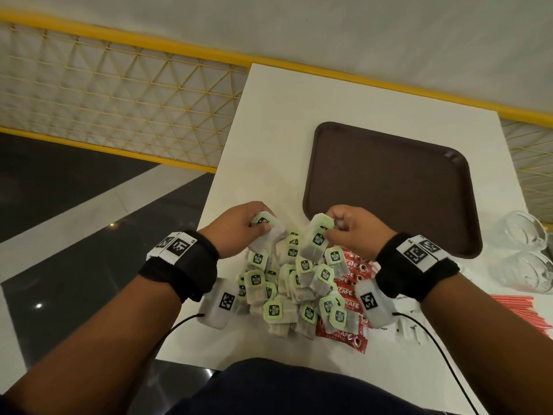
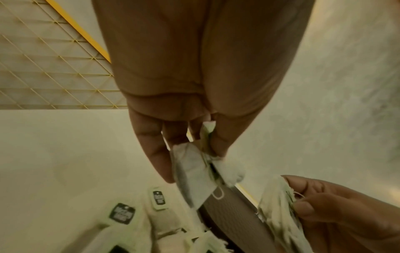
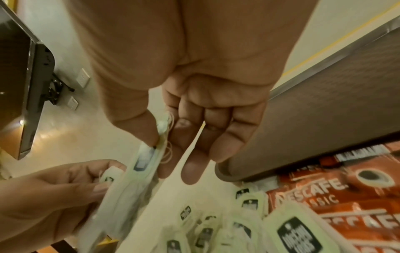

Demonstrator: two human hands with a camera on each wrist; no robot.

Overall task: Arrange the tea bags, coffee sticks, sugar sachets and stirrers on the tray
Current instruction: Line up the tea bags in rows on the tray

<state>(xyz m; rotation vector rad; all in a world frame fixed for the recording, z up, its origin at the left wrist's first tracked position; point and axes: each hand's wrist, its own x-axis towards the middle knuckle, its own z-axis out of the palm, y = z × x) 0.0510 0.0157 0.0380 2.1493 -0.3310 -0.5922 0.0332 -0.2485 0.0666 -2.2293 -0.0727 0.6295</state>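
The left hand (image 1: 239,227) pinches a few tea bags (image 1: 264,227) by their tops; they hang down, long side slanting. The right hand (image 1: 354,230) pinches another small bunch (image 1: 317,239) the same way. Both bunches hang just above the tea bag pile (image 1: 287,289) on the white table (image 1: 269,121). Red coffee sticks (image 1: 348,298) lie beside the pile. The brown tray (image 1: 389,187) sits behind.

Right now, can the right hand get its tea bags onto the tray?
Probably yes. The right hand, pinching tea bags, hangs just beside the brown tray's near left corner, with nothing between them.
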